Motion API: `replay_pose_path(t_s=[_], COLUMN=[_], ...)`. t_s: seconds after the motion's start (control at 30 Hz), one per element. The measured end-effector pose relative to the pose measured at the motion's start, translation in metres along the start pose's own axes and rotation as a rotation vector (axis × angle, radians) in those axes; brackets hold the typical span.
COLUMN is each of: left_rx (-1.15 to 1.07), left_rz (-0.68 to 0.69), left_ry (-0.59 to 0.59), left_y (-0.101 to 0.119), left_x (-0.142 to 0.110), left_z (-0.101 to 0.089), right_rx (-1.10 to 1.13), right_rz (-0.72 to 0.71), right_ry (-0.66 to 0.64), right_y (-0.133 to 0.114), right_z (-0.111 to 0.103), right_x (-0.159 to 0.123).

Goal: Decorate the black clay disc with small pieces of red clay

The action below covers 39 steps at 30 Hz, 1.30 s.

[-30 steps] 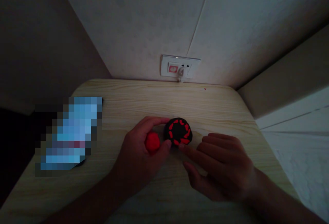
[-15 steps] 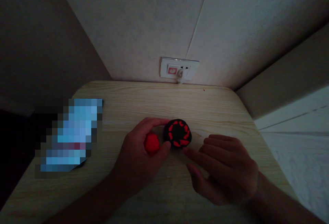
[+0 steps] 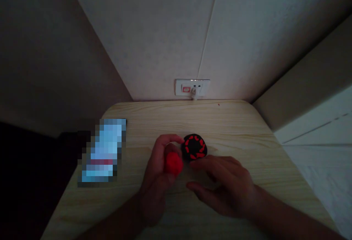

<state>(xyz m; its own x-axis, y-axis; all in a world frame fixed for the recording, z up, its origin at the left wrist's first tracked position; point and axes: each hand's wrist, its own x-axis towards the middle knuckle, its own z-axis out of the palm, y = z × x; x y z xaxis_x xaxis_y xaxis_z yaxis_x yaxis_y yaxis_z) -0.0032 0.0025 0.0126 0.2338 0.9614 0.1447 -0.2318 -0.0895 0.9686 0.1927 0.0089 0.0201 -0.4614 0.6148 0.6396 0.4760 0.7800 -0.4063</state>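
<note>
A black round disc (image 3: 194, 145), apparently of modelling clay, lies on the wooden tabletop with several small red pieces set in a ring on its top. My left hand (image 3: 158, 175) holds a red clay ball (image 3: 173, 164) between thumb and fingers, just left of the disc. Its index fingertip reaches the disc's left edge. My right hand (image 3: 228, 185) is at the disc's lower right, thumb and index finger apart with nothing visible between them. The right index fingertip is close to the disc's near edge; whether it touches cannot be made out.
A lit phone-like device (image 3: 106, 148), blurred out, lies on the left of the tabletop (image 3: 154, 119). A wall socket (image 3: 192, 87) with a plug stands behind the table's back edge. A tiny red speck (image 3: 219, 104) lies near that edge.
My left hand has drawn its thumb back from the disc and now holds the red ball nearer its fingertips. My right hand has moved left, closer to the ball. The camera view has shifted.
</note>
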Motion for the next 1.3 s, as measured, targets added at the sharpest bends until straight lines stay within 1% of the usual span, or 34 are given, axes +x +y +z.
replay_pose_path(t_s=[0.13, 0.27, 0.43, 0.5, 0.6, 0.77, 1.0, 1.13, 1.3], left_rx=[0.200, 0.378, 0.606, 0.651, 0.678, 0.730, 0.769, 0.774, 0.789], left_rz=[0.095, 0.195, 0.343, 0.395, 0.436, 0.481, 0.457, 0.411, 0.410], left_ry=[-0.019, -0.040, -0.024, 0.004, 0.024, 0.067, 0.089, 0.077, 0.109], left_y=[-0.007, -0.007, 0.000, 0.002, 0.003, 0.002, -0.002, -0.001, 0.002], left_x=[-0.004, -0.004, 0.000, 0.002, 0.003, 0.004, 0.003, 0.003, 0.004], left_z=[0.000, -0.001, 0.000, 0.000, 0.000, 0.000, 0.000, 0.000, 0.001], right_rx=[0.011, 0.048, 0.147, 0.226, 0.321, 0.392, 0.274, 0.259, 0.296], right_rz=[-0.030, -0.033, 0.046, 0.096, 0.183, 0.311, 0.257, 0.309, 0.377], right_ry=[0.018, 0.064, 0.075, 0.080, 0.087, 0.091, 0.100, 0.135, 0.156], right_y=[0.000, 0.001, 0.002, 0.002, 0.002, -0.001, -0.004, -0.004, -0.003], right_z=[0.000, -0.003, -0.004, -0.004, -0.003, -0.003, -0.002, -0.001, 0.001], right_x=[0.001, 0.002, 0.002, 0.002, 0.004, 0.008, 0.008, 0.009, 0.009])
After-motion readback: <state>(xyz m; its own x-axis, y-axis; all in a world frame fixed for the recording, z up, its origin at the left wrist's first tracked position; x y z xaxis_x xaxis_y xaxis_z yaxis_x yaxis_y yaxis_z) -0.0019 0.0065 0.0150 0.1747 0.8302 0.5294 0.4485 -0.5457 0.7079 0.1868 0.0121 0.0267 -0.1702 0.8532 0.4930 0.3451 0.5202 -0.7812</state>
